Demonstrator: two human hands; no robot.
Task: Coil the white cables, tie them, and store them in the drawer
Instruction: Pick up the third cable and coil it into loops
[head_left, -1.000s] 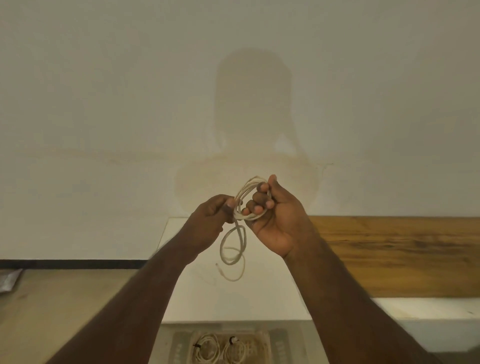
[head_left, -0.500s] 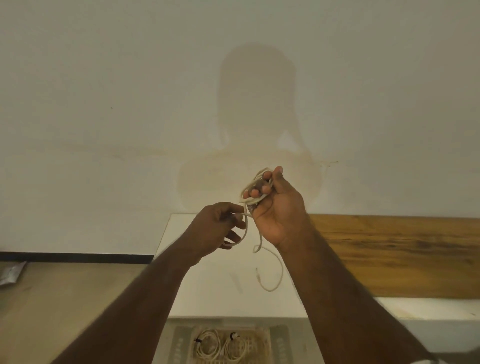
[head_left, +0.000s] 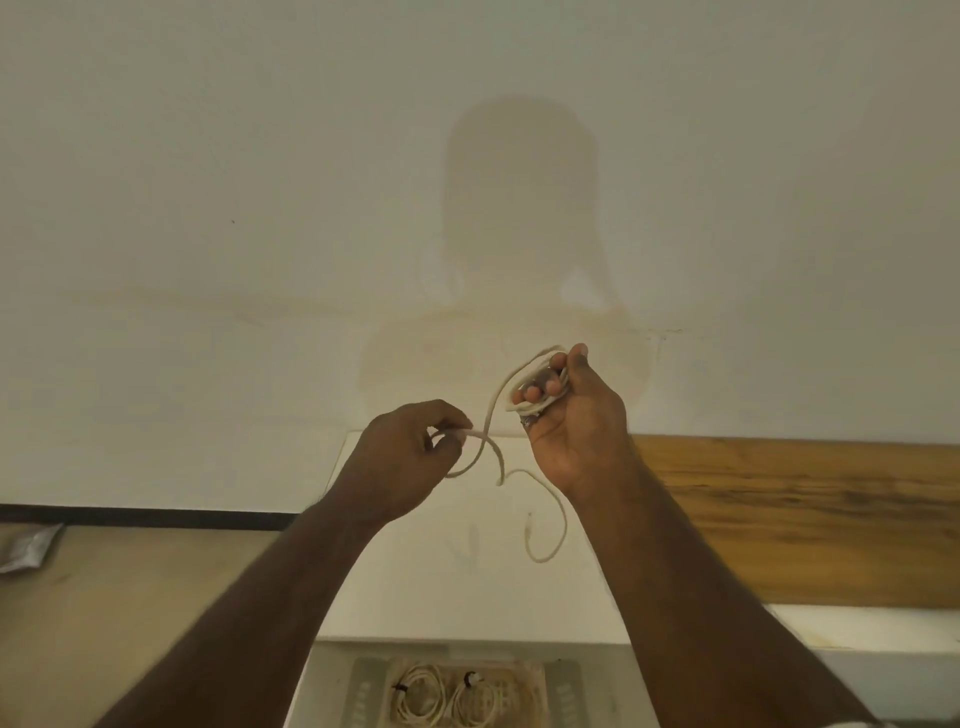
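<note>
My right hand (head_left: 569, 415) grips a small coil of white cable (head_left: 524, 384) wound around its fingers, raised in front of the wall. From the coil a loose strand runs down and left to my left hand (head_left: 410, 452), which pinches it between thumb and fingertips. The cable's free tail (head_left: 545, 540) hangs in a loop below my right wrist, above the white cabinet top (head_left: 415, 582). Below, the open drawer (head_left: 332, 691) holds two coiled white cables (head_left: 447, 699) tied with dark ties.
A wooden board (head_left: 805, 519) lies on the surface to the right of the white cabinet. A silvery packet (head_left: 26, 545) lies on the floor at far left. A plain wall fills the view ahead.
The hanging loop under the coil has opened out. My left hand has moved left and down, drawing a strand away from the coil, and the free tail has swung to the right.
</note>
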